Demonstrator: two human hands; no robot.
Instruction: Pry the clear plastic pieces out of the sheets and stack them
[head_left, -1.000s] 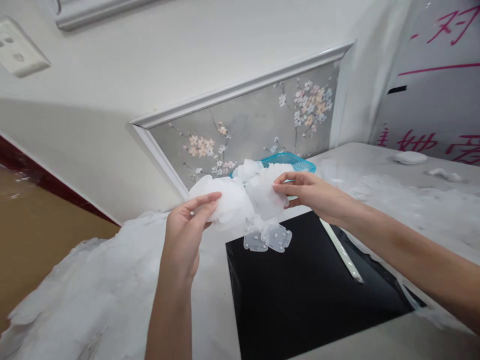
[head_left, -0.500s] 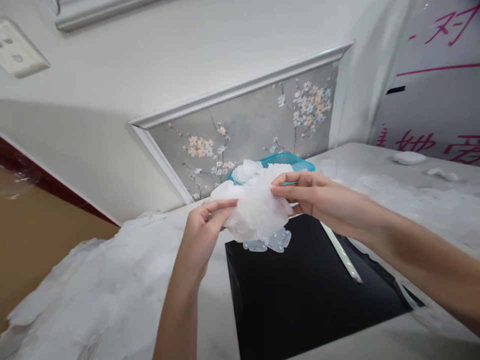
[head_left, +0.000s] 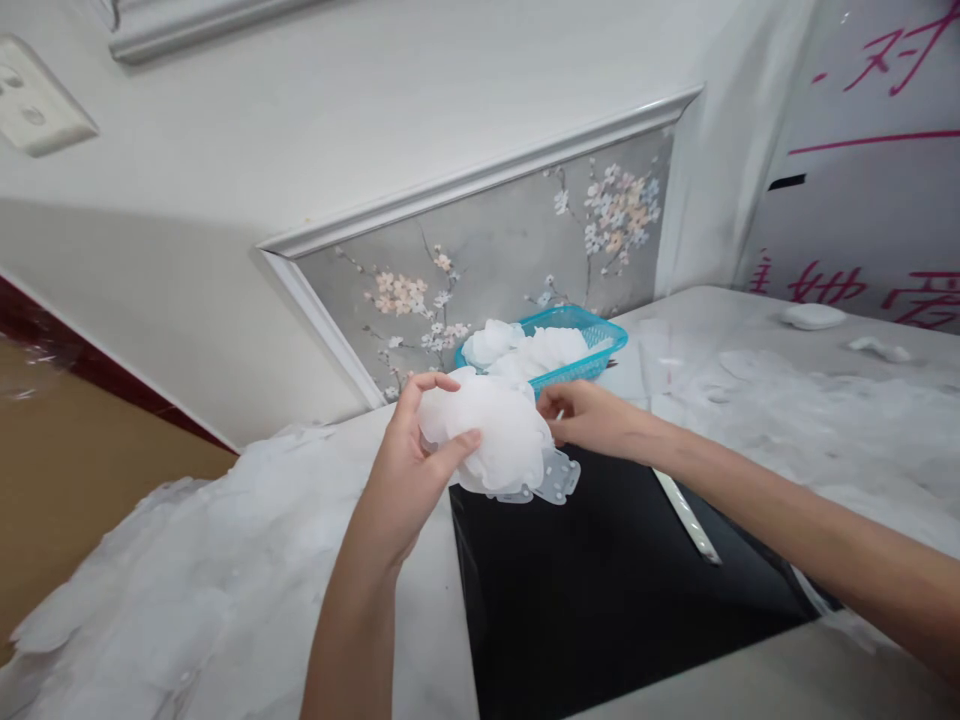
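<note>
A bundle of thin white translucent sheets (head_left: 491, 425) is gripped in my left hand (head_left: 409, 470), thumb on the near face and fingers behind its left edge. My right hand (head_left: 585, 420) is at the bundle's right side, its fingers curled; the fingertips are partly hidden behind the sheets, so what they hold cannot be made out. Below the bundle, grey plastic pieces with small white dots (head_left: 556, 477) lie at the top edge of a black mat (head_left: 585, 590). Just behind, a blue basket (head_left: 581, 372) holds more white pieces (head_left: 555, 348).
A pale strip (head_left: 686, 518) lies on the mat. White sheets are heaped at the left (head_left: 195, 580) and spread at the right (head_left: 832, 420). A white oval object (head_left: 814, 316) sits at the back right. The wall with a framed floral panel (head_left: 487, 250) stands behind the table.
My right hand has moved down and off the front of the bundle to its right side. My left hand now grips the bundle more widely. More of the blue basket shows.
</note>
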